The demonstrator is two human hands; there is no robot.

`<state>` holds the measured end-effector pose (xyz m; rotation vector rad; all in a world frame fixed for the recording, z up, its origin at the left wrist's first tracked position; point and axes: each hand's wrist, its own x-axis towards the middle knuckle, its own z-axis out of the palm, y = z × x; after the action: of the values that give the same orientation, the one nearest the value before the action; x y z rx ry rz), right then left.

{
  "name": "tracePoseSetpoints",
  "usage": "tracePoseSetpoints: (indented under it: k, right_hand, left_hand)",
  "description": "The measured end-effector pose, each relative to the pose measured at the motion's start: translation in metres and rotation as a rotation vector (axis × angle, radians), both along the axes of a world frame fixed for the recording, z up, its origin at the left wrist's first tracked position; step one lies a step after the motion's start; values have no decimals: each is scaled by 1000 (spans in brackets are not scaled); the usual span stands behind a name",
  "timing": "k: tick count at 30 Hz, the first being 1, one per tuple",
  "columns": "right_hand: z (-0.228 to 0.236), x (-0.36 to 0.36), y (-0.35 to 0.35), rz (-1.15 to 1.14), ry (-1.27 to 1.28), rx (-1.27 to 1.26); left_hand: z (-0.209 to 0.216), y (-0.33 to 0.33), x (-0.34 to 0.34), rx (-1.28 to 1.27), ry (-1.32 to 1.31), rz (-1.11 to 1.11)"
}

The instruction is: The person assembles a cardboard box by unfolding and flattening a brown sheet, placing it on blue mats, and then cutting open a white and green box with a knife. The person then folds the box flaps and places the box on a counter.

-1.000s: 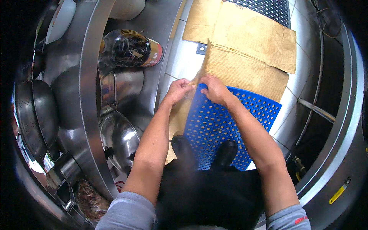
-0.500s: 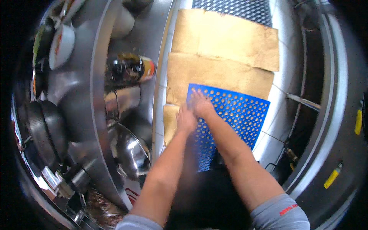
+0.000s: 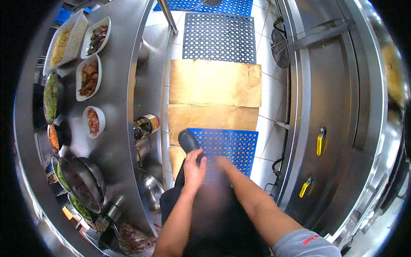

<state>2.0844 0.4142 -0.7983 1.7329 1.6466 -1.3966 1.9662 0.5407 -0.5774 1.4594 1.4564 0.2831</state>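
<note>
Left grip (image 3: 195, 170) — by one shoe (image 3: 188, 140) | right grip (image 3: 221, 164) — blurred | two blue mats (image 3: 237, 139)

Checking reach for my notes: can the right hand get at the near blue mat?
Probably yes: the right hand, though blurred, appears over the near blue mat, with nothing visible in between.

Grey sleeve (image 3: 302, 246) (red lettering (image 3: 311, 239) near its hem), black clothing (image 3: 242, 225), black shoe (image 3: 187, 139)

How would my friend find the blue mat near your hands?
Find the white floor. Go down past the black mat, then the cardboard, to the blue mat by the right hand. Unlike the far blue mat, it overlaps the cardboard.
</note>
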Motion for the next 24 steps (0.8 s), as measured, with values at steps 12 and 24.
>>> tracePoseSetpoints:
  k: [12, 24]
  right_hand:
    - [-68, 196, 351, -257, -273, 474]
    - [15, 287, 427, -289, -18, 254]
  left_hand:
    - [-31, 120, 56, -120, 80, -348]
    - [-36, 181, 65, 227, 108, -177]
